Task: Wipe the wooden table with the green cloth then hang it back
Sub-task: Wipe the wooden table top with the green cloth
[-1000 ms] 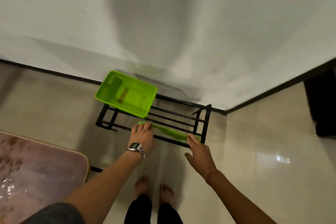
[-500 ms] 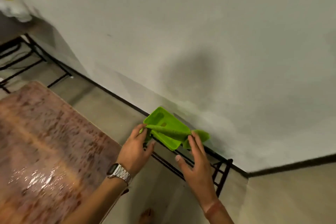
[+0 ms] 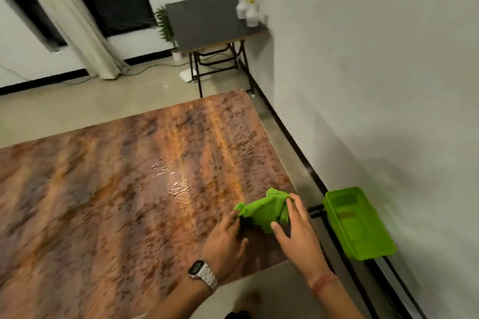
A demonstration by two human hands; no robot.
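The green cloth (image 3: 264,210), bunched up, hangs just above the near right corner of the wooden table (image 3: 116,184). My left hand (image 3: 225,238), with a metal watch on the wrist, grips the cloth's left end. My right hand (image 3: 298,233) holds its right side, fingers over the top and thumb below. The low black metal rack (image 3: 334,235) stands against the wall to the right of the table, mostly hidden behind my right arm.
A green plastic basket (image 3: 360,225) sits on the rack by the white wall. Farther back stands a dark folding table (image 3: 207,21) with spray bottles (image 3: 247,6), beside a small plant (image 3: 164,26) and a curtain (image 3: 70,21). Bare floor runs between the tables.
Both hands lifted the cloth off the rack bar and carried it left over the wooden table's corner. The view swung from the rack to the table.
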